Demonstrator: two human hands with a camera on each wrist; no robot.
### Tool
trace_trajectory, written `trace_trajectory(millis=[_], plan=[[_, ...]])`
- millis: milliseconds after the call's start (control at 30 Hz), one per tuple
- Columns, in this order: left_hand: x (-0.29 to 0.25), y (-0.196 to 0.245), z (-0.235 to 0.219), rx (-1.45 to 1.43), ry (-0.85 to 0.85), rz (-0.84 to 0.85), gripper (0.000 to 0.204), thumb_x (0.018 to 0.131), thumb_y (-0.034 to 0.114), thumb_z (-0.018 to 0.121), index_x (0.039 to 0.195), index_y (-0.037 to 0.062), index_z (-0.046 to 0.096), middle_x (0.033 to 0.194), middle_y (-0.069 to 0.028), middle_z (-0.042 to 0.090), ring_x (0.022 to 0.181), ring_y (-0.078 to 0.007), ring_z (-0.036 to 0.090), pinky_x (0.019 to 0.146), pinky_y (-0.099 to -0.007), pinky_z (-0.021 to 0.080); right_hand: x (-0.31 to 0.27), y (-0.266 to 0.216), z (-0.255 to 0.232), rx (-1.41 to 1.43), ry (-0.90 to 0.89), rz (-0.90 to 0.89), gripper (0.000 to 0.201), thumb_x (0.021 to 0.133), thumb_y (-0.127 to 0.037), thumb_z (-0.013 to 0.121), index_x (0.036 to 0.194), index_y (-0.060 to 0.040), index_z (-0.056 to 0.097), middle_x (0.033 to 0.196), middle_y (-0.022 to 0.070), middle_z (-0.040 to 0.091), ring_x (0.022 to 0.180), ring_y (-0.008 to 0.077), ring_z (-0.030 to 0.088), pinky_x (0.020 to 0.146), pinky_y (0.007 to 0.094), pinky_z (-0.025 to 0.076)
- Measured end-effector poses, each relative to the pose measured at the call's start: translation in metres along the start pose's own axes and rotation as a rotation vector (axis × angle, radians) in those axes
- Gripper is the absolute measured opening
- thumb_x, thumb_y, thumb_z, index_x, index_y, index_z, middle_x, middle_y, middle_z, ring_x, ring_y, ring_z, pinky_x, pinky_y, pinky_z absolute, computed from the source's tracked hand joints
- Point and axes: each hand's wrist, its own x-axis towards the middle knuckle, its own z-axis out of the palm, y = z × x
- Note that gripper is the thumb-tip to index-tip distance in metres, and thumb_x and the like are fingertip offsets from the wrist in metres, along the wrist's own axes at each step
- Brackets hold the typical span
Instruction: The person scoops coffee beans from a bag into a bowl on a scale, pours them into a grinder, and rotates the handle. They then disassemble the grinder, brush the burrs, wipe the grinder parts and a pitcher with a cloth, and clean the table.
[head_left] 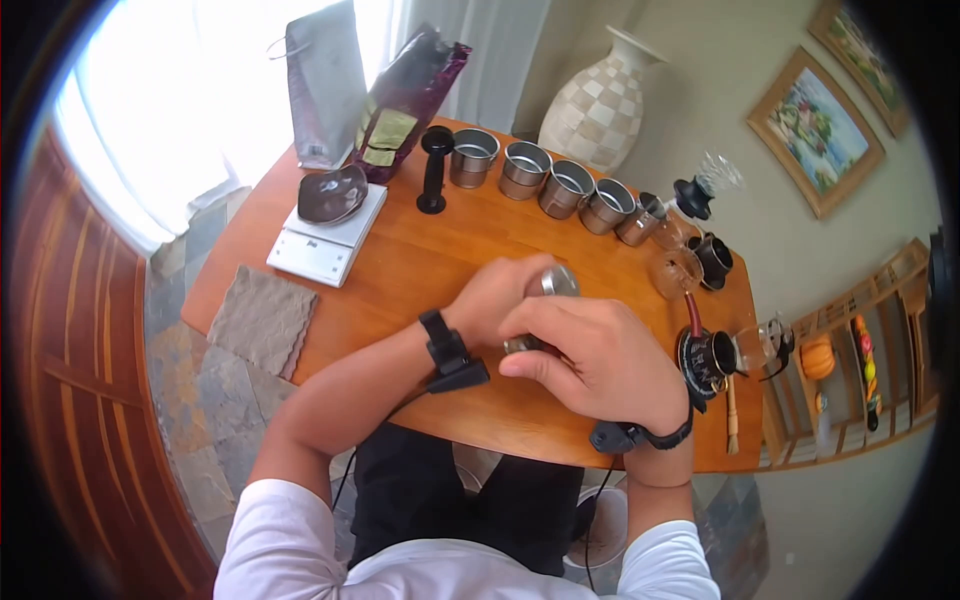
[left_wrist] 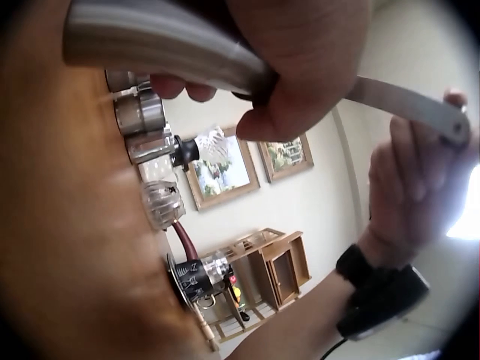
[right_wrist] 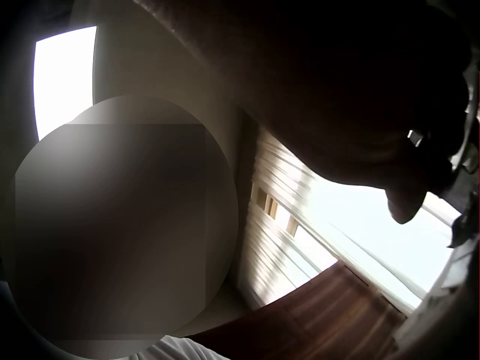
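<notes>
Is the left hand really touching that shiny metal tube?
Touching. The left wrist view shows the left hand curled around the metal tube, with fingertips peeking out along its far side.

Daylight poured through the sheer curtain [head_left: 190, 90], blowing it out to white in the head view, whose round edges bent and fell to black. The bench [head_left: 420, 260] caught a soft sheen. The left wrist view blurred its nearest shapes; the right was mostly dark, with window glare and a smooth smudged oval.
</notes>
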Motion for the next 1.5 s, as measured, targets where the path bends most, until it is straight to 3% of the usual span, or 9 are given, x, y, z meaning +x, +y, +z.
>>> trace_trajectory(millis=[100, 267, 333, 433, 733, 967, 1067, 1300, 1500], plan=[[-0.003, -0.019, 0.03, 0.234, -0.083, 0.387, 0.041, 0.07, 0.027, 0.084, 0.103, 0.0111, 0.067, 0.092, -0.013, 0.075, 0.086, -0.0346, 0.072, 0.079, -0.0408, 0.057, 0.009, 0.016, -0.005, 0.024, 0.174, 0.0, 0.022, 0.092, -0.021, 0.076, 0.103, -0.004, 0.068, 0.084, 0.0125, 0.068, 0.073, 0.03, 0.067, 0.067, 0.0367, 0.052], [-0.009, 0.026, 0.02, 0.342, -0.144, 0.377, 0.041, 0.071, 0.023, 0.085, 0.104, 0.0071, 0.066, 0.085, -0.0085, 0.073, 0.074, -0.0263, 0.073, 0.076, -0.0382, 0.058, 0.018, 0.073, -0.029, 0.097, 0.374, 0.35, 0.015, 0.096, -0.018, 0.068, 0.101, -0.0037, 0.064, 0.086, 0.0167, 0.071, 0.081, 0.0396, 0.068, 0.069, 0.0445, 0.053], [-0.006, 0.029, 0.009, 0.158, 0.027, 0.207, 0.039, 0.074, 0.017, 0.087, 0.103, 0.0047, 0.065, 0.085, -0.0038, 0.07, 0.076, -0.0128, 0.067, 0.073, -0.0297, 0.054, 0.012, 0.093, -0.036, -0.092, 0.379, 0.413, 0.018, 0.099, -0.021, 0.065, 0.1, -0.003, 0.062, 0.082, 0.0178, 0.071, 0.078, 0.0411, 0.069, 0.069, 0.0471, 0.053], [0.007, 0.023, -0.006, 0.09, 0.172, 0.139, 0.038, 0.078, 0.015, 0.086, 0.106, 0.0035, 0.064, 0.087, -0.002, 0.069, 0.077, -0.0101, 0.063, 0.071, -0.029, 0.053, 0.003, 0.083, -0.027, -0.529, 0.275, 0.603, 0.022, 0.101, -0.023, 0.062, 0.098, -0.002, 0.06, 0.08, 0.0214, 0.071, 0.075, 0.0429, 0.069, 0.068, 0.0501, 0.055], [0.009, 0.002, 0.001, -0.024, 0.157, -0.057, 0.034, 0.079, 0.014, 0.084, 0.105, 0.0033, 0.065, 0.092, -0.0026, 0.071, 0.083, -0.0106, 0.065, 0.075, -0.0303, 0.054, -0.019, 0.009, -0.025, -0.176, 0.041, 0.177, 0.023, 0.1, -0.027, 0.064, 0.096, -0.0072, 0.055, 0.077, 0.0176, 0.067, 0.077, 0.0427, 0.067, 0.065, 0.0536, 0.049], [-0.007, 0.014, 0.028, 0.193, -0.191, 0.245, 0.037, 0.076, 0.016, 0.085, 0.106, 0.0037, 0.065, 0.095, -0.0077, 0.073, 0.085, -0.0185, 0.071, 0.079, -0.0332, 0.056, 0.007, 0.04, -0.004, 0.017, 0.321, 0.021, 0.023, 0.099, -0.028, 0.066, 0.102, -0.0073, 0.057, 0.086, 0.0157, 0.07, 0.081, 0.0405, 0.069, 0.069, 0.049, 0.051], [-0.01, 0.015, 0.035, 0.235, -0.242, 0.363, 0.038, 0.075, 0.017, 0.085, 0.104, 0.004, 0.065, 0.095, -0.0098, 0.075, 0.085, -0.0216, 0.073, 0.08, -0.0345, 0.057, 0.014, 0.074, -0.009, -0.028, 0.398, 0.191, 0.023, 0.1, -0.029, 0.064, 0.103, -0.0075, 0.057, 0.084, 0.0149, 0.07, 0.085, 0.0401, 0.069, 0.072, 0.0493, 0.051], [0.005, 0.008, 0.001, 0.017, 0.1, 0.044, 0.037, 0.076, 0.012, 0.084, 0.105, 0.0039, 0.063, 0.089, -0.0022, 0.069, 0.081, -0.0111, 0.066, 0.074, -0.0303, 0.054, -0.003, 0.097, -0.018, -0.429, 0.423, 0.559, 0.022, 0.102, -0.026, 0.06, 0.103, -0.0047, 0.06, 0.076, 0.0192, 0.069, 0.076, 0.0424, 0.07, 0.066, 0.052, 0.053], [0.022, -0.024, -0.028, 0.107, 0.408, 0.076, 0.033, 0.08, 0.011, 0.08, 0.108, 0.0032, 0.063, 0.092, -0.0011, 0.067, 0.084, -0.012, 0.065, 0.075, -0.0294, 0.054, -0.007, 0.022, 0.002, -0.29, 0.303, 0.06, 0.022, 0.099, -0.025, 0.065, 0.097, -0.0034, 0.059, 0.077, 0.017, 0.068, 0.073, 0.0391, 0.071, 0.063, 0.0515, 0.053]])
